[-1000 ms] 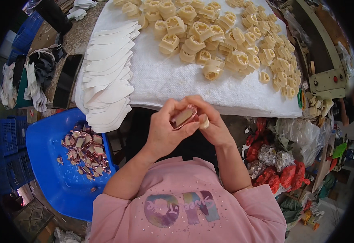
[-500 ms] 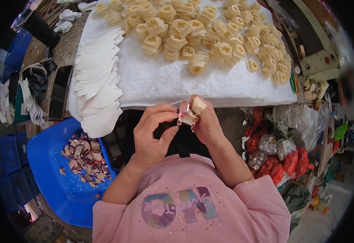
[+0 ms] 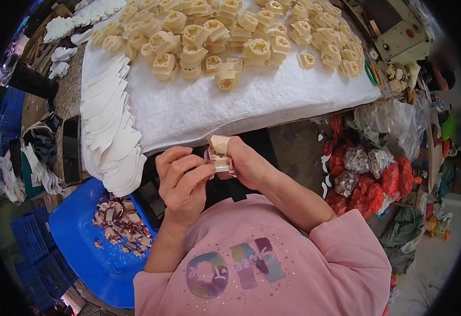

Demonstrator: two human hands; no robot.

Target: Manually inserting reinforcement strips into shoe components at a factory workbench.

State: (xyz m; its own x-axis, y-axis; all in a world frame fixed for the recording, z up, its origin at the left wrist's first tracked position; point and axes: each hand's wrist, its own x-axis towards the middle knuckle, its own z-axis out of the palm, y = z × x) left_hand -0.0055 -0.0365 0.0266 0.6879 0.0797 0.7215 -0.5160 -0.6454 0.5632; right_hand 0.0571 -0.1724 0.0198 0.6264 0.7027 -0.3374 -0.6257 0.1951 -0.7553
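Between my hands, just below the front edge of the white cloth, is a small piece (image 3: 221, 165) with shiny pink edges and a pale middle. My right hand (image 3: 245, 161) is closed around its far side, with a cream wrap (image 3: 220, 143) over one digit. The fingertips of my left hand (image 3: 182, 181) pinch the piece's left edge. Some of the piece is hidden behind the fingers. Similar pink-edged pieces (image 3: 122, 224) lie heaped in a blue tub (image 3: 85, 263) at my left.
A white woven cloth (image 3: 188, 113) covers the table, with many cream ring-shaped pieces (image 3: 256, 51) piled at the back. Overlapping white curved sheets (image 3: 109, 118) line its left side. Red plastic bags (image 3: 365, 195) and clear plastic (image 3: 391, 124) sit low on the right. A dark cylinder (image 3: 32, 81) stands far left.
The view has shifted, so the table and tub appear displaced. My hands still hold the pink-edged piece, now turned differently, and my left fingers are closer around its edge.
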